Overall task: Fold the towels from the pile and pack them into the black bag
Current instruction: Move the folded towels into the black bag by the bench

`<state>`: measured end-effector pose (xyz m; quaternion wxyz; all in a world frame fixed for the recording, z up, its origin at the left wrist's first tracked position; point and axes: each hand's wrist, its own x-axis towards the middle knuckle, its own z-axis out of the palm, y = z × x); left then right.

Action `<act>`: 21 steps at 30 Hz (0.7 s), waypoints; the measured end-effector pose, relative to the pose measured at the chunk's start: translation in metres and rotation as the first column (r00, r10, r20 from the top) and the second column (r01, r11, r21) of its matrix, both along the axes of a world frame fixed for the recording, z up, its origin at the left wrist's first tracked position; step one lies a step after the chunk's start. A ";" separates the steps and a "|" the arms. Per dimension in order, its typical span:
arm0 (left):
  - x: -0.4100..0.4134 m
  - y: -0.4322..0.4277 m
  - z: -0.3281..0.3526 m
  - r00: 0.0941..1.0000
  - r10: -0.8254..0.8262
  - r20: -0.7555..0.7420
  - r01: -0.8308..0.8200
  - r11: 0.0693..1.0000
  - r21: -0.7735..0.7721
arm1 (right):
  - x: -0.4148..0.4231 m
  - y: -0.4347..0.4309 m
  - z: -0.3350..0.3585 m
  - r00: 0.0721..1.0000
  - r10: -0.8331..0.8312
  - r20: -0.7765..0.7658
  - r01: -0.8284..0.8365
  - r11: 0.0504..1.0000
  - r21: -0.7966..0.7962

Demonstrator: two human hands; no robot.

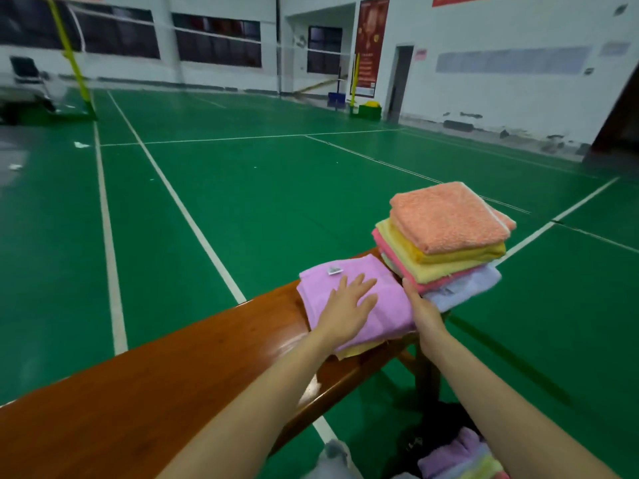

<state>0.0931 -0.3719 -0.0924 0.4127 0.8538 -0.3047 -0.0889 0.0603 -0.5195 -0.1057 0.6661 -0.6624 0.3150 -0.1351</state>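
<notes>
With the flat, fingers-apart left hand [349, 305] pinning the purple towel [356, 299], the right hand [423, 311], fingers hidden, should square its edge.

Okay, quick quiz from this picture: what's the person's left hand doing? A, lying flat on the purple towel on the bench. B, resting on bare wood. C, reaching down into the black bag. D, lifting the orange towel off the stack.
A: the left hand lies with straight fingers on the purple towel spread on the bench, beside the stack topped by the orange towel.
</notes>
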 end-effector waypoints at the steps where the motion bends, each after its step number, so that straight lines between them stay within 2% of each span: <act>1: 0.003 -0.001 -0.004 0.999 -0.004 0.039 0.001 0.997 0.077 | 0.003 -0.003 -0.003 1.000 0.010 0.001 -0.010 0.999 0.047; 3: 0.008 -0.006 -0.009 0.994 -0.015 0.105 -0.005 0.981 0.194 | 0.007 -0.005 -0.006 1.000 -0.023 0.008 0.022 0.992 0.127; 5: 0.012 -0.016 -0.015 0.987 -0.007 0.160 -0.034 0.967 0.252 | 0.010 -0.006 -0.011 1.000 -0.013 -0.028 0.016 0.995 0.103; 8: 0.015 -0.028 -0.022 0.983 0.014 0.183 -0.065 0.960 0.273 | 0.014 -0.012 -0.021 0.995 -0.022 -0.093 0.026 0.999 0.041; 14: 0.026 -0.037 -0.043 0.991 0.079 0.107 -0.110 0.936 0.334 | 0.026 -0.022 -0.038 0.973 -0.013 -0.230 0.008 1.000 -0.019; 17: 0.027 -0.036 -0.052 0.980 0.053 0.192 -0.121 0.923 0.364 | 0.031 -0.023 -0.036 0.951 -0.025 -0.308 -0.015 0.992 -0.127; 21: 0.026 -0.030 -0.051 0.976 0.013 0.220 -0.101 0.912 0.398 | 0.034 -0.024 -0.027 0.930 0.094 -0.355 -0.099 0.995 0.003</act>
